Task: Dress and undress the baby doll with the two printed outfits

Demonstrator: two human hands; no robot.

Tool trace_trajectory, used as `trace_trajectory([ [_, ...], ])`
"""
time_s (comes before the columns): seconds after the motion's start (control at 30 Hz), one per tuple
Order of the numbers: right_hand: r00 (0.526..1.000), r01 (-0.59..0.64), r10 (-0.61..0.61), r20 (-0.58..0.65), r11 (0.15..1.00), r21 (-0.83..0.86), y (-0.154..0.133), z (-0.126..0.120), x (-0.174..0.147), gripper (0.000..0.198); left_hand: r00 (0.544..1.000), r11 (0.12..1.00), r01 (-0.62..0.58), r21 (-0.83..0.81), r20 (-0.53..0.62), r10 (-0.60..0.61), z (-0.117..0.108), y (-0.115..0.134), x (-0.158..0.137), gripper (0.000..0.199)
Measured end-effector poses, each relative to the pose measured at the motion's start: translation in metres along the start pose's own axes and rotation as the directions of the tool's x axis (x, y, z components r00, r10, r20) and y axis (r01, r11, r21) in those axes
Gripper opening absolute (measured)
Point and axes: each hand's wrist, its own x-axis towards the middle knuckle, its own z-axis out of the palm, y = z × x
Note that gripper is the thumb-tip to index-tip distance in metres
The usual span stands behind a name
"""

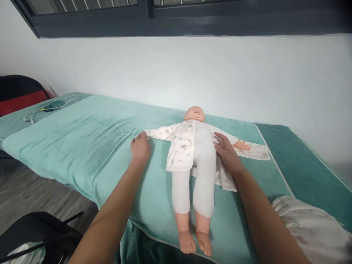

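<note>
A baby doll [205, 154] with a white cloth body lies on its back, head toward the wall and bare feet toward me. A white printed baby shirt [181, 146] covers one half of its chest, with the sleeve on the left stretched out sideways. My left hand [141, 147] is closed on that sleeve's cuff; the doll's hand there is hidden. The shirt's other half lies under the doll, its empty sleeve [255, 151] flat beyond the doll's bare hand [242, 145]. At the doll's side, my right hand [227, 154] rests with fingers stretched and slightly apart.
A light green sheet [110, 121] covers the bed, with a darker green cover [308, 157] at the right. Printed white cloth [310, 223] lies bunched at the lower right. A cord [55, 104] lies far left. A black chair [41, 234] stands at the lower left.
</note>
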Motion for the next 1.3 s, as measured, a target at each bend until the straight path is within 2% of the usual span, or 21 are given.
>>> trace_trajectory([
  [0.07, 1.000, -0.023, 0.023, -0.007, 0.999, 0.026, -0.003, 0.002, 0.001, 0.057, 1.000, 1.000, 0.022, -0.009, -0.004, -0.022, -0.002, -0.001, -0.004, 0.056],
  [0.13, 0.999, -0.038, 0.038, -0.022, 0.999, 0.032, -0.004, 0.004, 0.002, 0.055, 0.998, 0.999, -0.002, -0.053, -0.056, -0.001, -0.004, 0.001, -0.009, 0.056],
  [0.2, 0.999, -0.037, 0.039, -0.035, 0.999, 0.033, -0.005, 0.006, 0.004, 0.054, 0.987, 0.983, -0.093, -0.161, -0.143, 0.070, -0.007, 0.013, -0.018, 0.052],
  [0.27, 0.999, -0.014, 0.016, -0.037, 0.999, 0.051, -0.005, 0.007, 0.005, 0.052, 0.976, 0.930, -0.181, -0.321, -0.178, 0.128, -0.012, 0.034, -0.027, 0.047],
  [0.37, 0.999, 0.038, -0.038, -0.005, 0.994, 0.101, -0.006, 0.009, 0.005, 0.047, 0.974, 0.809, -0.204, -0.551, -0.034, 0.222, -0.023, 0.079, -0.036, 0.048],
  [0.47, 0.995, 0.076, -0.084, 0.054, 0.988, 0.134, -0.008, 0.009, 0.004, 0.043, 0.914, 0.717, -0.266, -0.644, 0.067, 0.399, -0.039, 0.126, -0.028, 0.051],
  [0.63, 0.988, 0.078, -0.098, 0.116, 0.983, 0.164, -0.012, 0.009, 0.004, 0.038, 0.836, 0.740, -0.363, -0.566, 0.153, 0.528, -0.056, 0.193, 0.006, 0.048],
  [0.7, 0.988, 0.094, -0.112, 0.104, 0.981, 0.168, -0.014, 0.008, 0.003, 0.036, 0.770, 0.734, -0.470, -0.490, 0.179, 0.612, -0.053, 0.220, 0.012, 0.047],
  [0.83, 0.977, 0.158, -0.182, 0.112, 0.968, 0.192, -0.018, 0.009, 0.000, 0.032, 0.574, 0.645, -0.709, -0.285, 0.298, 0.762, -0.038, 0.269, 0.014, 0.043],
  [0.9, 0.969, 0.156, -0.189, 0.161, 0.968, 0.198, -0.020, 0.008, -0.001, 0.031, 0.519, 0.612, -0.763, -0.209, 0.366, 0.772, -0.032, 0.285, 0.015, 0.035],
  [0.97, 0.966, 0.151, -0.181, 0.185, 0.974, 0.166, -0.019, 0.002, 0.000, 0.022, 0.503, 0.614, -0.764, -0.199, 0.413, 0.759, -0.030, 0.292, 0.019, 0.031],
  [1.03, 0.976, 0.169, -0.179, 0.123, 0.982, 0.088, -0.016, -0.009, 0.005, 0.013, 0.508, 0.627, -0.748, -0.218, 0.421, 0.752, -0.031, 0.291, 0.023, 0.030],
  [1.1, 0.979, 0.187, -0.193, -0.064, 0.979, -0.086, -0.010, -0.025, 0.011, 0.015, 0.507, 0.614, -0.759, -0.218, 0.393, 0.767, -0.034, 0.284, 0.025, 0.029],
  [1.13, 0.961, 0.166, -0.208, -0.185, 0.962, -0.218, -0.007, -0.033, 0.013, 0.015, 0.503, 0.600, -0.772, -0.210, 0.375, 0.779, -0.035, 0.280, 0.025, 0.028],
  [1.2, 0.895, 0.019, -0.231, -0.381, 0.875, -0.485, -0.001, -0.047, 0.017, 0.019, 0.496, 0.577, -0.795, -0.188, 0.346, 0.796, -0.038, 0.272, 0.023, 0.026],
  [1.23, 0.878, -0.085, -0.215, -0.428, 0.810, -0.580, 0.001, -0.052, 0.018, 0.024, 0.497, 0.571, -0.801, -0.180, 0.334, 0.801, -0.039, 0.269, 0.021, 0.028],
  [1.3, 0.898, -0.231, -0.114, -0.425, 0.701, -0.675, 0.005, -0.058, 0.018, 0.033, 0.502, 0.568, -0.806, -0.163, 0.320, 0.804, -0.041, 0.266, 0.018, 0.032],
])
